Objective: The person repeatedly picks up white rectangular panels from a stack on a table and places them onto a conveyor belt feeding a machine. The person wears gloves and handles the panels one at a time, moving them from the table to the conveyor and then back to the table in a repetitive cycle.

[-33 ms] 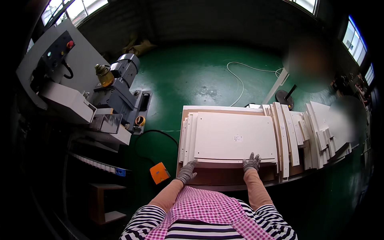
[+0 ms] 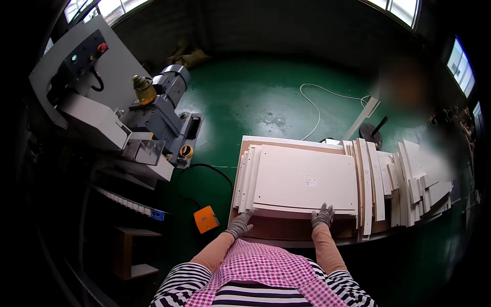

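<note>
A stack of large white rectangular panels [image 2: 304,179] lies flat on a brown low platform [image 2: 286,230] right in front of me. My left hand [image 2: 239,223], in a grey glove, grips the near left corner of the stack. My right hand [image 2: 322,215], also gloved, has its fingers spread over the near edge of the top panel [image 2: 307,176], right of the middle. The top panel's near edge sits slightly raised above the ones beneath it.
More white panels [image 2: 378,181] stand on edge, leaning in rows to the right. A grey machine with a motor [image 2: 163,110] and control box [image 2: 82,56] stands at the left. An orange foot pedal [image 2: 206,219] and black cable lie on the green floor. A blurred person [image 2: 404,92] is at the far right.
</note>
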Demonstrator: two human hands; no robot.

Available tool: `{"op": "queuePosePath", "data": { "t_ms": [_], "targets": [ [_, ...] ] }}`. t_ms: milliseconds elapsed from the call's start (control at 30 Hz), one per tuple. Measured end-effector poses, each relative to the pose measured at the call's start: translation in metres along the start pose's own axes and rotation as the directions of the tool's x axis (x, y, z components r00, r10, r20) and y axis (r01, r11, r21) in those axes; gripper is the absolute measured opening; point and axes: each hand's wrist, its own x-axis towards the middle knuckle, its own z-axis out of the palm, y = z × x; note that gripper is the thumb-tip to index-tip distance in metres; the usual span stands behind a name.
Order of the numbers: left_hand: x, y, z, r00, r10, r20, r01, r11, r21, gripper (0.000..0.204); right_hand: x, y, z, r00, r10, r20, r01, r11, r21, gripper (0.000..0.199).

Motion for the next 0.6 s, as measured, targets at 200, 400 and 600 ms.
{"op": "queuePosePath", "data": {
  "t_ms": [200, 400, 600],
  "targets": [
    [0.022, 0.019, 0.139, 0.916, -0.205, 0.346, 0.362, 0.795, -0.487, 0.053, -0.025, 0.101, -0.014, 0.950, -0.307, 0.059, 0.286, 0.930, 0.230, 0.026],
    [-0.045, -0.110, 0.279, 0.799, -0.501, 0.332, 0.601, 0.658, -0.453, 0.043, -0.005, 0.057, 0.042, 0.738, -0.563, 0.374, 0.528, 0.825, 0.200, 0.024],
    [-0.060, -0.116, 0.309, 0.856, -0.425, 0.294, 0.503, 0.814, -0.291, 0.051, -0.022, -0.077, -0.023, 0.715, -0.647, 0.264, 0.530, 0.749, 0.398, 0.019]
  ]
}}
